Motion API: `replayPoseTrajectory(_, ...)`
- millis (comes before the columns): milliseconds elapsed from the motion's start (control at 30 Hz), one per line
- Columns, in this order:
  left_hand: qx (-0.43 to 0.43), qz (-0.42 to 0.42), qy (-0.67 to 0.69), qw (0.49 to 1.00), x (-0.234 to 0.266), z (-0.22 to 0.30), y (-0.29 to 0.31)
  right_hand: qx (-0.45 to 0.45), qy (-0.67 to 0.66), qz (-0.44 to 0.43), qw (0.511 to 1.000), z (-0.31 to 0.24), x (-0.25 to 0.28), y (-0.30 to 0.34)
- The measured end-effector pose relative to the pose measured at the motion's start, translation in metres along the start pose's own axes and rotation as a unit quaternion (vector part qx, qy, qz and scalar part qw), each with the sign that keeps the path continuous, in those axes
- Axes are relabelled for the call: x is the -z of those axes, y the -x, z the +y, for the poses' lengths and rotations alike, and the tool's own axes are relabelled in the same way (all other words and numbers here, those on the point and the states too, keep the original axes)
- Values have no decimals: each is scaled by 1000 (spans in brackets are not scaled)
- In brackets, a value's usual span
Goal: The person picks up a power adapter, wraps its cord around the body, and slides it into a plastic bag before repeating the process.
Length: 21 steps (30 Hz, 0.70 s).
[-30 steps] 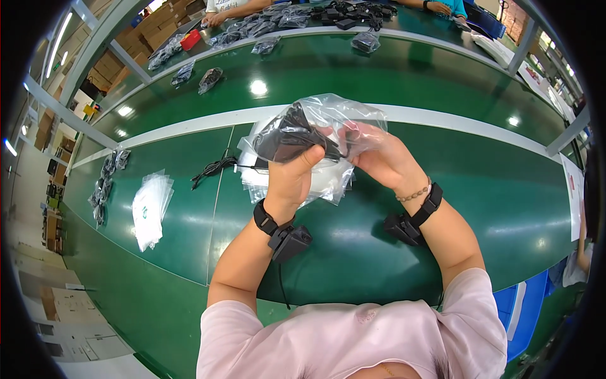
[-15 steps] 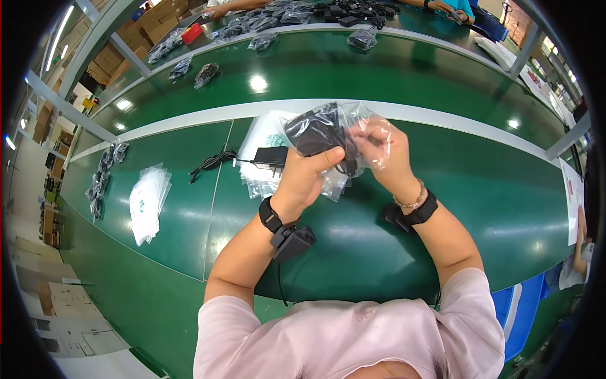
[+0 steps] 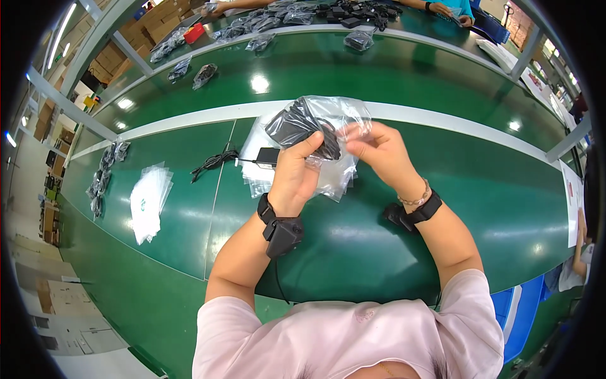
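A black power adapter (image 3: 285, 131) with its coiled cord lies inside a clear plastic bag (image 3: 346, 108), held above the green bench. My left hand (image 3: 295, 175) is closed round the bagged adapter, thumb on top. My right hand (image 3: 380, 153) pinches the loose right end of the bag between thumb and fingers. Beneath them lies a pile of flat clear bags (image 3: 252, 140). On that pile rests another black adapter (image 3: 267, 156), partly hidden by my left hand, its bundled cord (image 3: 213, 163) trailing left onto the bench.
Another stack of flat bags (image 3: 146, 205) lies at left, with a row of bagged adapters (image 3: 101, 177) beyond it. Past the white rail (image 3: 429, 116) are more bagged adapters (image 3: 205, 75), a red box (image 3: 193, 33), and co-workers' hands. A blue crate (image 3: 527, 316) stands at lower right.
The bagged adapter has shifted slightly left and turned, with its cord now facing right. My right hand has moved down a little and left along the bag's loose end.
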State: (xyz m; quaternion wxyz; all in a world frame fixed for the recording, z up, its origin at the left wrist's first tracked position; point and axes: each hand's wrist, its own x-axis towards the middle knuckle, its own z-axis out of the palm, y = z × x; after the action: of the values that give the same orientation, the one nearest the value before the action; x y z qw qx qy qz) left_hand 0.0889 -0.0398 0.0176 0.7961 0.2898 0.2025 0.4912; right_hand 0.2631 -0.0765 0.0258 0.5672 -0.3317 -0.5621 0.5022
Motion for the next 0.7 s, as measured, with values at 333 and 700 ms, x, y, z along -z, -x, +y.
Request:
replayPoseTrajectory(333, -29, -60, 61, 996, 0, 6, -1, 207, -63, 248, 944, -26, 41, -14)
replayPoseTrajectory(700, -167, -51, -121, 977, -10, -24, 10, -89, -310, 29, 946, -5, -34, 5)
